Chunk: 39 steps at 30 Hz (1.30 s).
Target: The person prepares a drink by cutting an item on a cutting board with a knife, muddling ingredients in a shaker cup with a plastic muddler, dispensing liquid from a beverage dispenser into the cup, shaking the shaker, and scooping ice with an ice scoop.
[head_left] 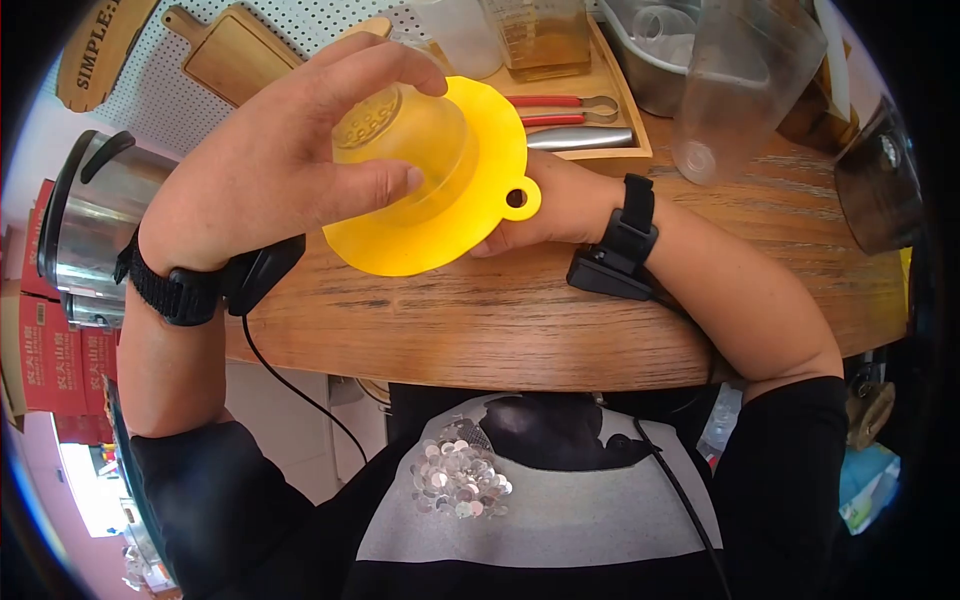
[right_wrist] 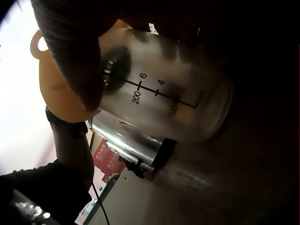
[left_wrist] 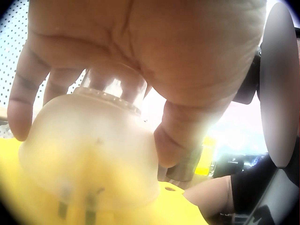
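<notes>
My left hand (head_left: 285, 155) comes over the top of a translucent dome (head_left: 440, 145), its fingers and thumb spread down around the sides. The dome has a narrower clear top and rises from a yellow disc (head_left: 490, 115) with a small holed tab at the edge. Behind and below the disc is my right hand (head_left: 565, 200), partly hidden by it in the head view. In the right wrist view that hand grips a clear measuring cup (right_wrist: 154, 105) with black graduation marks, lying sideways in the picture, against the disc's underside. The right fingers are mostly in shadow.
A wooden tray (head_left: 640, 130) at the back holds a red-handled tool (head_left: 550, 102), a silver-handled tool (head_left: 580, 138) and a jug of amber liquid (head_left: 545, 50). To its right stand a metal basin (head_left: 665, 95) and a tall clear cup (head_left: 745, 90). A metal pot (head_left: 110, 220) stands left.
</notes>
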Available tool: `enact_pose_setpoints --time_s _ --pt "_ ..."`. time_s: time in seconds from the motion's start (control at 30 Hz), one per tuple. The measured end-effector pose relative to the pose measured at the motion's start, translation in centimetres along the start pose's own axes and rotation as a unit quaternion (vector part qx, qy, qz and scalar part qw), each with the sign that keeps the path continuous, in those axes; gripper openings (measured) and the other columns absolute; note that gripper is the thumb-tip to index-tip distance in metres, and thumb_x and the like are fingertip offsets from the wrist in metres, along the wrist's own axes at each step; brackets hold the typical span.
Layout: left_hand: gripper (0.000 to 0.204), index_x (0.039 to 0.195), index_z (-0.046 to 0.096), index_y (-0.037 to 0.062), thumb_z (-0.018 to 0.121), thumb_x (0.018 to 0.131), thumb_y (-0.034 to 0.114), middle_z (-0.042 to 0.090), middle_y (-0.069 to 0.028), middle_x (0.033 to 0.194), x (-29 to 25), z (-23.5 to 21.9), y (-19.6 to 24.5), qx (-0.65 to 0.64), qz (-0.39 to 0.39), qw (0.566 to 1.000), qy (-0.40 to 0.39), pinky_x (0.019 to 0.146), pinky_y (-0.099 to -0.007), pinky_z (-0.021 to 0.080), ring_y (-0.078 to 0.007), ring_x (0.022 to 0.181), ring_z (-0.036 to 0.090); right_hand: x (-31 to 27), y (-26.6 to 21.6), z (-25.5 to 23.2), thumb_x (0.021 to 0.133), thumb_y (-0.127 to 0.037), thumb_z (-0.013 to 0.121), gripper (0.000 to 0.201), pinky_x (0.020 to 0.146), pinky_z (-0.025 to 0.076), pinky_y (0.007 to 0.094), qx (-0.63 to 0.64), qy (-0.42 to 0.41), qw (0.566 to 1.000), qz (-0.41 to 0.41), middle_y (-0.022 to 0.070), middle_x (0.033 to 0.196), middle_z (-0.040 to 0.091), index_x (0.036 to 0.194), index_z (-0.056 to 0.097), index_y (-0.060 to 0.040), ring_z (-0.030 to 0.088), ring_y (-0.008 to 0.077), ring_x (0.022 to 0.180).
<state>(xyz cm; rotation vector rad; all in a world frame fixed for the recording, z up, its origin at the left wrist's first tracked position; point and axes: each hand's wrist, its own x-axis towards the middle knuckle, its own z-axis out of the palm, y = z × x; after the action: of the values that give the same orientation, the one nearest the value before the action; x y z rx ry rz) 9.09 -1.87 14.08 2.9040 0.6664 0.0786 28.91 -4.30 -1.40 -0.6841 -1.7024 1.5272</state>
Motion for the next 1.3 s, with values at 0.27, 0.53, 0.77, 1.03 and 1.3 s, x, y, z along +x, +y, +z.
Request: enact_pose_setpoints --time_s 0.27,0.53,0.77,1.03,1.3 --pt "0.052 0.117 0.052 0.0058 0.070 0.068 0.014 0.048 -0.0155 0.118 -2.0 -0.2 3.5 -0.011 0.003 0.999 -0.031 0.098 -0.0355 0.042 -0.0333 0.115 0.050 -2.4 1.0 1.5 0.070 -0.012 0.080 0.069 0.098 0.045 0.0336 -0.028 -0.013 0.998 -0.054 0.0093 0.119 0.061 0.129 0.046 -0.0061 0.057 0.0196 0.112" --pt "0.057 0.117 0.051 0.0057 0.072 0.065 0.014 0.048 -0.0173 0.119 -2.3 0.0 3.8 -0.002 -0.019 1.000 -0.012 0.092 -0.0363 0.046 -0.0355 0.109 0.053 -2.5 -2.1 -1.3 0.094 -0.021 0.049 0.041 0.091 0.046 0.0292 0.104 0.008 0.995 -0.005 0.0058 0.116 0.059 0.132 0.047 -0.0036 0.056 0.0130 0.105" --pt "0.061 0.122 0.048 0.0035 0.071 0.069 0.024 0.050 -0.0178 0.117 -2.0 0.4 4.2 0.025 0.016 1.000 0.000 0.090 -0.0377 0.047 -0.0358 0.107 0.054 -3.9 -3.5 2.2 0.099 -0.021 0.047 0.043 0.068 0.048 0.0217 0.156 0.134 0.979 0.009 0.0029 0.102 0.061 0.138 0.038 -0.0039 0.057 0.0046 0.083" --pt "0.088 0.121 0.051 0.0005 0.065 0.067 0.069 0.053 -0.0180 0.108 -1.8 -0.8 5.5 0.119 -0.070 0.989 0.048 0.080 -0.0367 0.049 -0.0355 0.094 0.060 -3.9 -3.9 2.8 0.097 -0.006 0.044 0.044 0.090 0.049 0.0266 0.218 0.138 0.966 -0.010 0.0120 0.122 0.058 0.140 0.033 -0.0005 0.060 0.0147 0.105" --pt "0.055 0.118 0.055 0.0026 0.071 0.076 0.034 0.050 -0.0183 0.119 -1.7 -2.0 4.9 0.132 0.014 0.988 -0.076 0.083 -0.0382 0.048 -0.0339 0.100 0.057 -3.9 -3.8 2.7 0.097 -0.006 0.043 0.043 0.088 0.051 0.0259 0.222 0.120 0.967 -0.040 0.0108 0.122 0.058 0.140 0.036 -0.0038 0.061 0.0140 0.104"
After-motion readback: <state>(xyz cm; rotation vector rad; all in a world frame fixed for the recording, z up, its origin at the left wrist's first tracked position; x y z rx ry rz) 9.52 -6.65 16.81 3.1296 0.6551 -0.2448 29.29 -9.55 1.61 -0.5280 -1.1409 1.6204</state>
